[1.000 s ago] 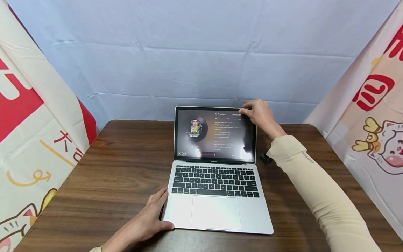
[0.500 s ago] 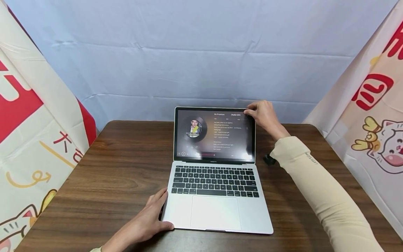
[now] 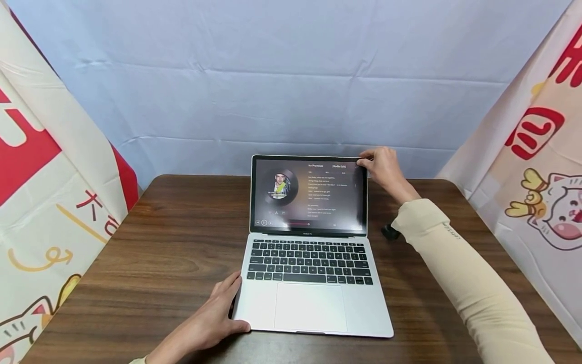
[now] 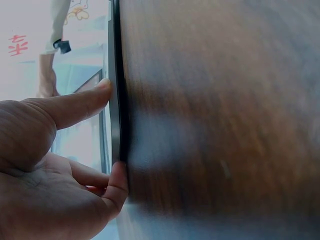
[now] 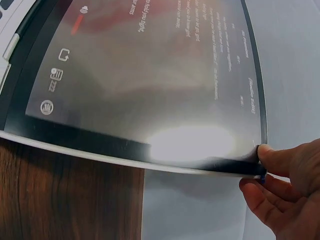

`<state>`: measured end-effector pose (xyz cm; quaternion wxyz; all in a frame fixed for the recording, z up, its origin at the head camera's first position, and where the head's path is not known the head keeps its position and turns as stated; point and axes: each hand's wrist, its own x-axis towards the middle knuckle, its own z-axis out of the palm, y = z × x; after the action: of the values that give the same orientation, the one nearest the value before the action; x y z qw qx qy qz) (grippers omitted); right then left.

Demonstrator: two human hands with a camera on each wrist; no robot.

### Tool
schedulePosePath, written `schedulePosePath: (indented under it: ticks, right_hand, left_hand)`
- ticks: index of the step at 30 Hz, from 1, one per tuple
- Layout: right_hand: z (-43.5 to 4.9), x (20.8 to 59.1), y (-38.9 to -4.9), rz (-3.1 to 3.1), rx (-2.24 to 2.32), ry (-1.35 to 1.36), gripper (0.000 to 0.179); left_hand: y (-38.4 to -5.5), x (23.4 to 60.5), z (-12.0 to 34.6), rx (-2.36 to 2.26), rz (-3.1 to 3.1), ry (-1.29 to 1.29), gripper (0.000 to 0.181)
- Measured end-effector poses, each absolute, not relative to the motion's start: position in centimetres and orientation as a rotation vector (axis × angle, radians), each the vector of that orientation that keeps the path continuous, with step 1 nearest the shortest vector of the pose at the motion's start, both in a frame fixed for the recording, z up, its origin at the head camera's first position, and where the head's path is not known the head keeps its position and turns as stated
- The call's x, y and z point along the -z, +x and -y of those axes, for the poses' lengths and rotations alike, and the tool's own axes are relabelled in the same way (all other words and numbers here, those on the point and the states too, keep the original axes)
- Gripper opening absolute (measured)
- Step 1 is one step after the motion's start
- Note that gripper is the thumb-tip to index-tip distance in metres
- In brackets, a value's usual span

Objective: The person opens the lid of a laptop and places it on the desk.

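A silver laptop [image 3: 311, 303] with black keys stands unfolded on the table, its lit screen [image 3: 313, 194] showing a music player with lyrics. At its front left corner, my left hand [image 3: 211, 318] holds the base, the thumb on the front edge and the fingers along the left side. In the left wrist view, that thumb [image 4: 80, 106] and a bent finger touch the base's thin rim. My right hand [image 3: 385, 167] pinches the lid's top right corner. Seen in the right wrist view, its thumb [image 5: 275, 157] presses the screen side, with the other fingers behind the lid.
Brown wood-grain table [image 3: 173, 242] surrounds the laptop. A small black object [image 3: 389, 232] shows by the right cuff. Pale blue cloth [image 3: 282, 76] hangs behind the table, and printed cloths [image 3: 545, 151] hang at both sides.
My right hand has slid slightly right along the lid's top edge to the corner. The view has shifted a little. My left hand keeps its place on the base.
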<state>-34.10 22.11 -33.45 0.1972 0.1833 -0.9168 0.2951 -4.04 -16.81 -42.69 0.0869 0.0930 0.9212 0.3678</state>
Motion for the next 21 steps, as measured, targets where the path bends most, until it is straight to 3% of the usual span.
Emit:
schedulePosePath:
  ticks: [21]
  right_hand:
    - [-22.89,33.1,-33.52,2.588,-0.83,0.465,0.019]
  left_hand:
    - [-4.19,42.91,16.88,-1.106,-2.745,0.271,0.103]
